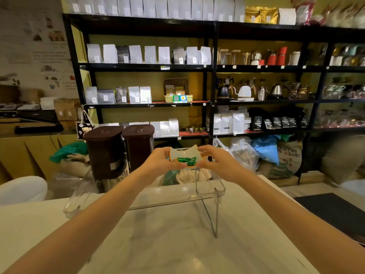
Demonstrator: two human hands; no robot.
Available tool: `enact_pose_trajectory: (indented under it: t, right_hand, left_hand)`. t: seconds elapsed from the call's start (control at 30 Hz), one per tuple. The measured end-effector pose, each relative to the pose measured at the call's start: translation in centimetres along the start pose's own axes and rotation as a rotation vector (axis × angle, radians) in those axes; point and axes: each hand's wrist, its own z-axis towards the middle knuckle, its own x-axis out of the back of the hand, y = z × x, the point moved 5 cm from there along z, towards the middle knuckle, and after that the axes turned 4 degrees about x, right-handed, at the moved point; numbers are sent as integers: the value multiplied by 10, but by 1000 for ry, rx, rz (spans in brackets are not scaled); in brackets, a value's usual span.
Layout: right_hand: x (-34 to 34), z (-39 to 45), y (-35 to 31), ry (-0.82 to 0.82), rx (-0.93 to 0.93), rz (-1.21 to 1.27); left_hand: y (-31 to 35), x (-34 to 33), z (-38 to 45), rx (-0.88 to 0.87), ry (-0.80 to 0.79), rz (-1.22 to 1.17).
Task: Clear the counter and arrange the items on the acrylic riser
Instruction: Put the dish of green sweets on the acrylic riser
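Observation:
A small cat-shaped dish [183,154], white inside with an orange rim, holds green wrapped candies [186,160]. Both hands grip it: my left hand [161,160] on its left side, my right hand [214,159] on its right side. The dish hangs above the top tier of the clear acrylic riser [209,189], which stands on the white marble counter [177,244]. Two brown lidded containers [118,149] stand on the riser's left part, behind my left arm. Whether the dish touches the riser cannot be told.
Black shelving [213,68] with coffee bags, kettles and jars fills the wall beyond the counter. Sacks and plastic bags [256,155] lie on the floor below it. A dark mat [335,212] lies at the counter's right.

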Motion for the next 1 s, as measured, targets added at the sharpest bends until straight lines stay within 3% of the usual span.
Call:
enact_pose_trajectory:
  t: [0.33,0.63,1.0]
  right_hand:
    - [-5,15,10,-10,-16,-16]
    - [-6,18,2,83,-49,-53]
    - [-8,1,-2,19,-66,-46]
  left_hand:
    - [1,-6,12,116,-97,73]
    - [-6,-6,15,83,0,133]
    - [7,-20,4,-42,91,613]
